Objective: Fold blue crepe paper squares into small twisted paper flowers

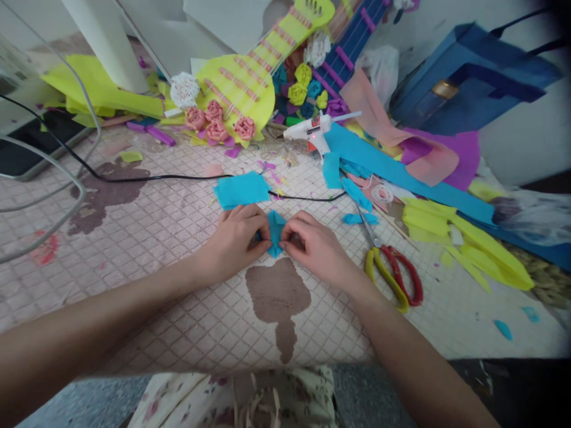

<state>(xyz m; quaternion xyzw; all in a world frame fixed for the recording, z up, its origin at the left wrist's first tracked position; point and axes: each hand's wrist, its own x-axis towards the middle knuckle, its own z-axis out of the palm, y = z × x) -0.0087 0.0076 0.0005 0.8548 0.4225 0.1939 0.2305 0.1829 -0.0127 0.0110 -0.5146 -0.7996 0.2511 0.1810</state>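
Note:
A small folded piece of blue crepe paper (275,232) sits between my two hands at the middle of the table. My left hand (244,235) pinches its left edge between thumb and fingers. On the other side, the fingertips of my right hand (312,242) close on its right edge. Just behind my left hand lies a stack of blue paper rectangles (243,190). To the right of my right hand rest scissors (387,267) with one yellow and one red handle, their blades pointing away beside small blue scraps (360,219).
A white glue gun (314,132) stands behind, its black cord (178,177) crossing the table. Paper guitars, one yellow (243,83), with paper roses, lie at the back. Blue strips (410,175), yellow paper (464,235) and a blue bag (468,77) fill the right side.

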